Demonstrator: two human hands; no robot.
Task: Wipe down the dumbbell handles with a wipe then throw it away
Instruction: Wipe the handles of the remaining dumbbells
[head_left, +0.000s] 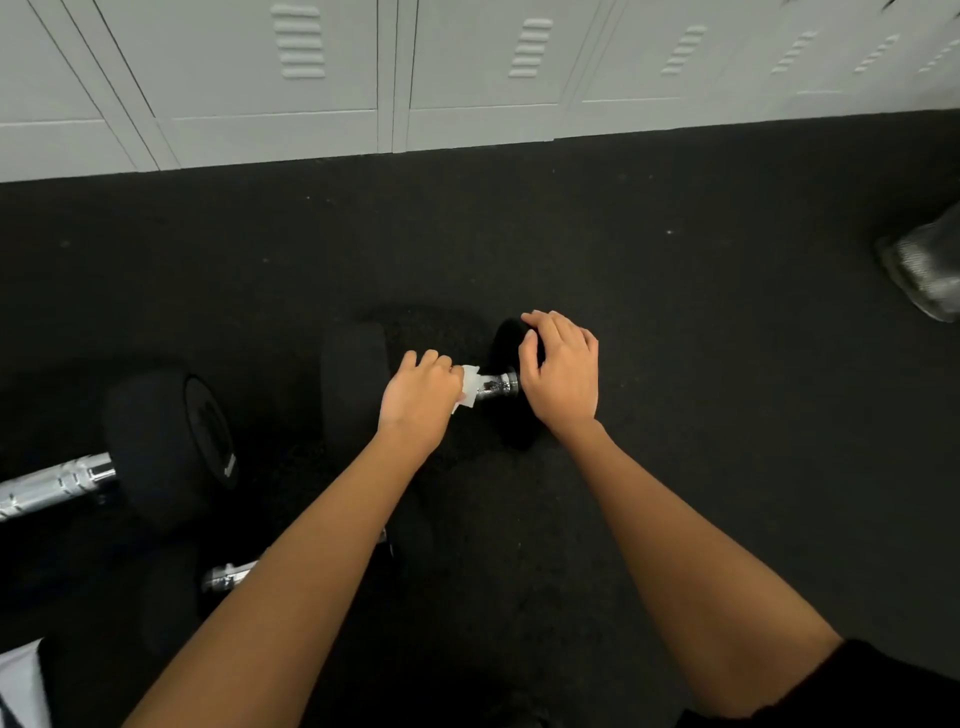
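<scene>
A black dumbbell (358, 374) is seen lying on the dark rubber floor (675, 364), its chrome handle (496, 387) running left to right between two black heads. The left hand (418, 397) is closed around the handle, and a white wipe (467, 387) is held under the curled fingers, wrapped against the metal, with a corner of it showing past the knuckles toward the right-hand head. The right hand (561, 371) is laid over the top of the right-hand head, fingers bent loosely across its rim and thumb toward the handle (how firmly the head is held cannot be told). A larger dumbbell (171, 447) is seen lying to the left, well apart, its chrome bar running off the frame edge. A third chrome handle (228, 577) is partly hidden beneath the left forearm. A row of pale grey lockers (467, 78) is observed along the far edge of the floor. A grey object (924, 270), blurred, is noted at the right edge.
</scene>
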